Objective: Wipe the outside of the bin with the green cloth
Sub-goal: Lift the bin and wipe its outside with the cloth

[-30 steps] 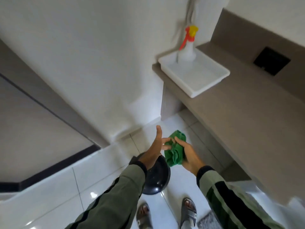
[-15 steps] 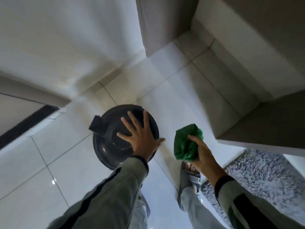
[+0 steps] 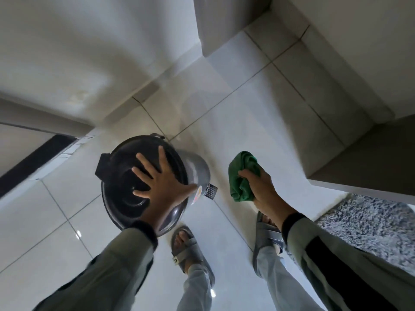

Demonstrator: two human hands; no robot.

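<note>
A round pedal bin (image 3: 197, 170) with a dark glossy lid and a grey metal body stands on the white floor tiles, its foot pedal sticking out on the right side. My left hand (image 3: 161, 185) lies flat on the lid with the fingers spread. My right hand (image 3: 260, 189) grips a bunched green cloth (image 3: 241, 176), held in the air to the right of the bin and apart from it. The lower part of the bin's body is mostly hidden under the lid.
A white wall runs behind the bin. A counter (image 3: 370, 162) juts out at the right, with a cabinet base (image 3: 226, 25) at the top. A speckled grey rug (image 3: 368, 223) lies under the counter edge. My sandalled feet (image 3: 186, 245) stand just in front of the bin.
The view tilted down from the counter to the floor. My left hand came down flat onto the bin lid, and the right hand with the cloth moved off to the bin's right.
</note>
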